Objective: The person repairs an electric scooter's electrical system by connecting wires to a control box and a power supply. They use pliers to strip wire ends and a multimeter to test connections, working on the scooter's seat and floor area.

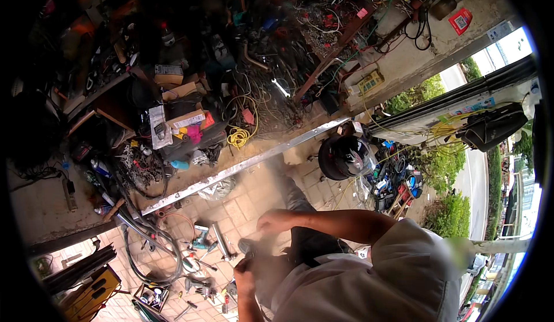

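Neither of my own hands shows in this view. A person in a white shirt [375, 276] and dark trousers bends over the tiled floor at the lower right. One of their arms reaches left, with its hand [270, 221] over the floor. A second forearm rises from the lower edge beside the shirt and seems to be theirs. Its hand [242, 265] is closed near a small dark object [248, 247]. A haze of dust or smoke blurs the space between the two hands.
Loose hand tools [202, 247] and a small parts tray [151, 295] lie on the tiles at left, beside dark hoses [144, 235]. A metal door track [242, 166] crosses the floor. Beyond it lie cluttered shelves, boxes and wires. A black helmet [345, 157] sits near coiled cables at right.
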`<state>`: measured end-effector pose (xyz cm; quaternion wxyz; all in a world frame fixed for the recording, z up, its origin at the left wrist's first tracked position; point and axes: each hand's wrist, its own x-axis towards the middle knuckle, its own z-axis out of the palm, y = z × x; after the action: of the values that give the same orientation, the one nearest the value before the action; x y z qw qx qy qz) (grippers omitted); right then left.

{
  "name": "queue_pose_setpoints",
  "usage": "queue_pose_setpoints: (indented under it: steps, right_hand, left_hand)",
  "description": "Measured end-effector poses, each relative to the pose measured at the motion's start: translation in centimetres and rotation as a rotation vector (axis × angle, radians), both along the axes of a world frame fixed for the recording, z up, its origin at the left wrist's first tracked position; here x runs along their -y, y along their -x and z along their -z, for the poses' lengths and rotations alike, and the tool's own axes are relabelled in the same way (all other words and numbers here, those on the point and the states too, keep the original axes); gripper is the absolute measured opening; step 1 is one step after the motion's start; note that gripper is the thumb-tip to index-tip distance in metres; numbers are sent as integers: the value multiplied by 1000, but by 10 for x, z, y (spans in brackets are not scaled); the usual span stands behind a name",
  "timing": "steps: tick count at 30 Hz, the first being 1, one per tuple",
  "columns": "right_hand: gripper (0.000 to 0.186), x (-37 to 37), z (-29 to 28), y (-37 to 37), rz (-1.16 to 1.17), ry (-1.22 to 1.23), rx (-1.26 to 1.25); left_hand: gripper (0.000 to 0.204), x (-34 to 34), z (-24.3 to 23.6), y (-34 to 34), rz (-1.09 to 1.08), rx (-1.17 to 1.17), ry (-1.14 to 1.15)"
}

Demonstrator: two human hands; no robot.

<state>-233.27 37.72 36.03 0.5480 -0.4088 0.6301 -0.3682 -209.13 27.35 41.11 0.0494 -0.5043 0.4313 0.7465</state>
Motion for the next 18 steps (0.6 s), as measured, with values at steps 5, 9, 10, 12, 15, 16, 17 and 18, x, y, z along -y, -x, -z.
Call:
queue_pose_setpoints:
  steps: [5,9,10,12,15,16,17,18]
  right_hand:
    - [25,-6,101,179,165,-178,-358]
    - [15,-11,126,316,201,-393,-276]
    - [15,-36,150,351,220,-317,-274]
    - [23,-33,159,392,361,-408,-236]
    - [36,-48,180,431,358,-475,-262]
    - [43,-37,164,426,426,-605,-158]
    - [48,-46,164,439,262,-613,-331]
    - [49,-65,184,441,258,-386,-656]
  left_hand:
    - [15,-6,40,102,-204,181,-71]
    - [14,-17,35,193,-388,332,-61]
    - [15,-22,35,213,-341,334,-73]
    - [18,-16,35,231,-303,310,-165]
    - [20,-20,19,256,-280,224,-124]
    - [18,-31,34,238,-165,207,-51]
    - [18,-22,28,249,-42,220,-2]
    - [19,-12,23,262,74,223,55]
